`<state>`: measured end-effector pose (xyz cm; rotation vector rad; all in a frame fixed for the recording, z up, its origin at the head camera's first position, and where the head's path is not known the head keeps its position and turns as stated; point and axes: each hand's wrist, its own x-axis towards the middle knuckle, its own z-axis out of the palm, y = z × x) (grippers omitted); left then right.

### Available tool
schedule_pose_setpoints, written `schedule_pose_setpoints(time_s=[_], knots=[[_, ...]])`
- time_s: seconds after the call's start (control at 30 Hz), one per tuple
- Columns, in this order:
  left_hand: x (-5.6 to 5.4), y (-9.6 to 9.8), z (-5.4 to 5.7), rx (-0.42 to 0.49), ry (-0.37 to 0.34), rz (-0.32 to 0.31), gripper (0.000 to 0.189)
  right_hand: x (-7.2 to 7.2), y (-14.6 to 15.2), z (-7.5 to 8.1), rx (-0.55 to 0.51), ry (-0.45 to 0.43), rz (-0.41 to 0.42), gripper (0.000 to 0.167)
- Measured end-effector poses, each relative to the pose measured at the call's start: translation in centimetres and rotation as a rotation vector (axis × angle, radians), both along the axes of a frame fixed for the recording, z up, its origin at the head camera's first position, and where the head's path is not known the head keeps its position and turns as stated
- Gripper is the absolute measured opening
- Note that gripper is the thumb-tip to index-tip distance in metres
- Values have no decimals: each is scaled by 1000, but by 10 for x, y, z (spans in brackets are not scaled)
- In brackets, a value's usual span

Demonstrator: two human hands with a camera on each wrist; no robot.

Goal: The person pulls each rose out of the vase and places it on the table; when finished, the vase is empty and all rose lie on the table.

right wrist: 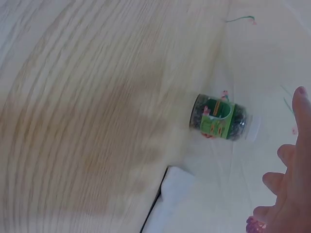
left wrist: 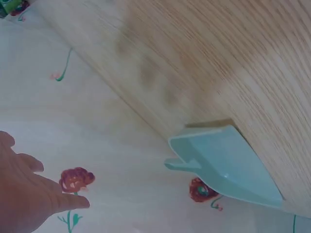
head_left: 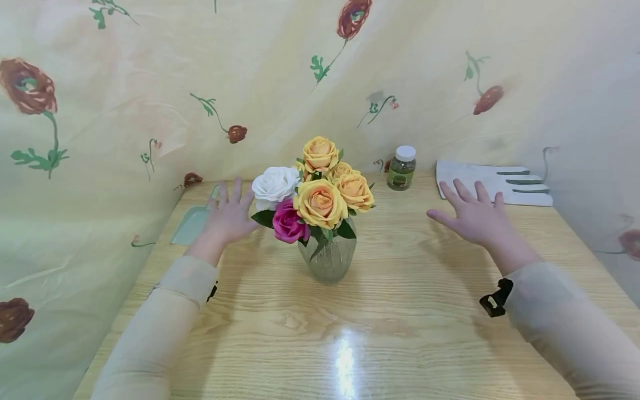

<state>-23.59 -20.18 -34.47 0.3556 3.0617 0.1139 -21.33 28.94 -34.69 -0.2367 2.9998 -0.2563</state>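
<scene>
My left hand (head_left: 230,219) is held above the table's left side with fingers spread, holding nothing. Behind it lies a pale green dustpan (head_left: 189,225), partly covered by the hand in the head view; the left wrist view shows the whole dustpan (left wrist: 223,162). On the right, my right hand (head_left: 475,219) hovers with spread fingers, also holding nothing, just in front of a white glove (head_left: 480,180) with dark gaps between its fingers. Between the hands stands a ribbed glass vase (head_left: 330,261) holding yellow roses (head_left: 321,204), a white rose (head_left: 276,186) and a magenta rose (head_left: 289,221).
A small jar (head_left: 401,169) with a white lid and green label stands at the table's back, between vase and glove. Cloth with printed poppies (head_left: 280,66) hangs behind and beside the wooden table (head_left: 280,333). Each wrist wears a black strap piece.
</scene>
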Motion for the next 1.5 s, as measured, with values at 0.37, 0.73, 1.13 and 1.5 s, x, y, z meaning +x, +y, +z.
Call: schedule_pose_setpoints(time_s=[0.37, 0.73, 1.13, 1.5], knots=[[7, 12, 5, 261, -57, -110, 97, 5, -22, 6, -129, 56, 54, 84], [7, 33, -1, 896, -113, -357, 60, 9, -47, 8, -552, 5, 156, 72], [28, 49, -7, 992, -232, -496, 64, 22, -75, 9, -752, -113, 157, 63], [41, 63, -3, 944, -228, -571, 68, 34, -101, 19, -985, -56, 146, 49]])
